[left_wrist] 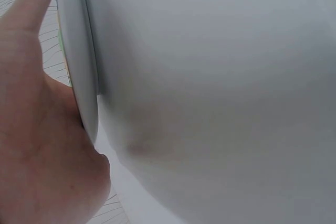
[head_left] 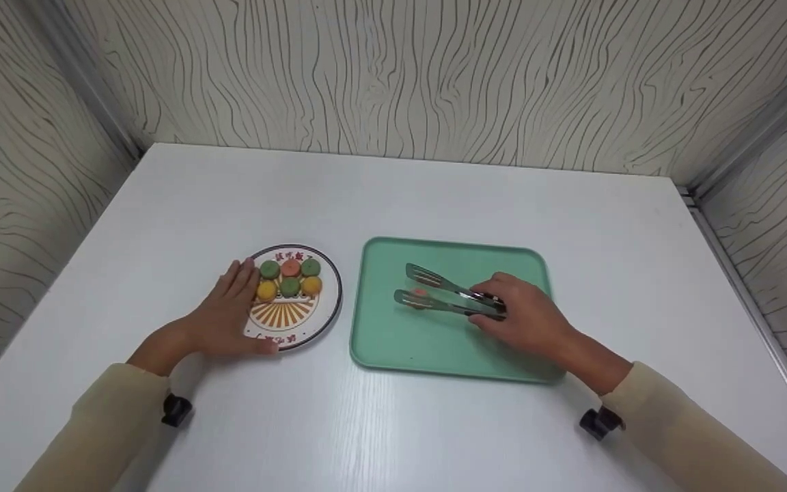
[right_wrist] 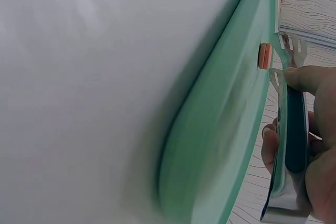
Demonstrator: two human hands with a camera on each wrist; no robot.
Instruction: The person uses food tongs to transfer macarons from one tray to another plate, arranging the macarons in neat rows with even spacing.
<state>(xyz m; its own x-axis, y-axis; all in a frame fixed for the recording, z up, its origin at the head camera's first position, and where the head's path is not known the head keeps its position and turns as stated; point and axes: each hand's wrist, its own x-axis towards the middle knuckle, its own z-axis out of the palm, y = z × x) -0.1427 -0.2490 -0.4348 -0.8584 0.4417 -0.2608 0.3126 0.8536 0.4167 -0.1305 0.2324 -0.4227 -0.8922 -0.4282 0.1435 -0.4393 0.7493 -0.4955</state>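
My left hand [head_left: 225, 318] rests against the left rim of a round white plate [head_left: 322, 311], fingers straight along the edge and thumb at the near rim. On that plate sit several macarons [head_left: 290, 286] in two rows, coloured green, orange and yellow. The right hand [head_left: 527, 311] grips metal tongs [head_left: 458, 290] with dark handle grips, held over a green tray [head_left: 421, 352]. Their two slotted ends stand apart. A single orange macaron [right_wrist: 265, 56] lies on the tray, close by the tong tips and partly covered by the lower one in the head view.
Plate and tray stand side by side on a white table [head_left: 366, 198], with a narrow gap between them. Wood-grain patterned panels [head_left: 393, 82] rise behind the table and at both sides. Each wrist wears a small black camera [head_left: 176, 410].
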